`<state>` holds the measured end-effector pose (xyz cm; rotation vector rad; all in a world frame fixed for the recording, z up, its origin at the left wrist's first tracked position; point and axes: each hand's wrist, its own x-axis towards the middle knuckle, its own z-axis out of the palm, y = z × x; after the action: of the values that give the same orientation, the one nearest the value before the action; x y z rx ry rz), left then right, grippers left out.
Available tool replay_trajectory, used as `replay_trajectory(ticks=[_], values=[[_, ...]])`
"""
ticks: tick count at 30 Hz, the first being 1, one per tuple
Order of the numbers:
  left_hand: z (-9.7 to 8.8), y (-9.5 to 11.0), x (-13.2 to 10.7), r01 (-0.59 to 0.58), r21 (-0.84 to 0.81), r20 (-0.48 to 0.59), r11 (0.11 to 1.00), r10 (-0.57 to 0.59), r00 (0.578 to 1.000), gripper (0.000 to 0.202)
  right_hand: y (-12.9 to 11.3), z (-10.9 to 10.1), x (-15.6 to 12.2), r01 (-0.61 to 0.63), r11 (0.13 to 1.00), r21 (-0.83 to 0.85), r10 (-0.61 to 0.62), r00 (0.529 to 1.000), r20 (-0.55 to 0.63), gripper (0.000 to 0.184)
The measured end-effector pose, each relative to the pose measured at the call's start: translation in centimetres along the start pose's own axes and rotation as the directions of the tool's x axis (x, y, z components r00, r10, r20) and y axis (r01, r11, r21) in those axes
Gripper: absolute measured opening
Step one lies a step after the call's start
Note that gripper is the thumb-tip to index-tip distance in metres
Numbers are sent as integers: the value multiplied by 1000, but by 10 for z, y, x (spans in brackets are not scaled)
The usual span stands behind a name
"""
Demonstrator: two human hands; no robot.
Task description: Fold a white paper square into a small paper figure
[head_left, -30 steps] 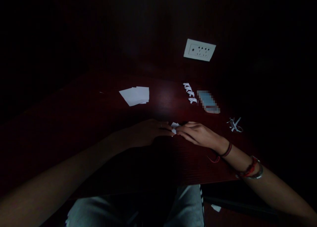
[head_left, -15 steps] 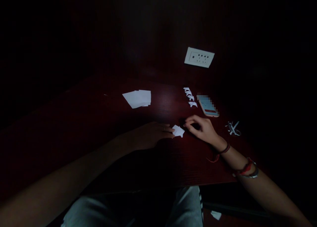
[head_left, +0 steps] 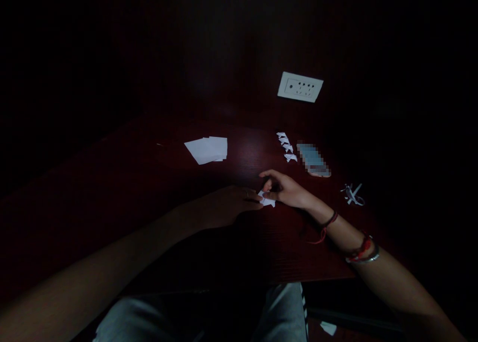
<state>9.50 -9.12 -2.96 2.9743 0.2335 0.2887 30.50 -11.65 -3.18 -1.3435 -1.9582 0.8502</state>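
A small folded piece of white paper [head_left: 267,200] lies on the dark red table [head_left: 149,192] between my two hands. My left hand [head_left: 227,205] rests on the table with its fingertips pinning the paper's left edge. My right hand [head_left: 286,188] comes in from the right, fingers curled and pinching the paper's top right part. The room is very dark and the fingers show only in part.
A small stack of white paper sheets [head_left: 207,149] lies farther back on the left. Several small folded paper pieces [head_left: 287,147] sit in a row beside a phone [head_left: 313,160]. Paper scraps [head_left: 351,194] lie at the right. A white wall socket [head_left: 300,86] is behind.
My right hand, which had drawn back to the right off the paper half a second ago, has come back left and taken hold of the paper. My left hand has stayed put.
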Motion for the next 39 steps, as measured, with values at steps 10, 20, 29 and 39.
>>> replay_trajectory(ticks=[10,20,29,39], values=[[4,-5,1,0,55,46,999,-3,999,61,-8,0,1,-94,988,-120,92,996,-18,44],[1,1,1,34,44,69,998,-37,997,56,-3,1,-1,45,994,-101,-55,993,-100,39],[8,1,-1,45,51,20,998,-47,999,49,-17,-6,-13,110,965,-238,-134,987,-86,30],[5,11,-1,96,84,-1,992,-96,995,45,-16,-4,-22,286,877,-386,-296,955,33,18]])
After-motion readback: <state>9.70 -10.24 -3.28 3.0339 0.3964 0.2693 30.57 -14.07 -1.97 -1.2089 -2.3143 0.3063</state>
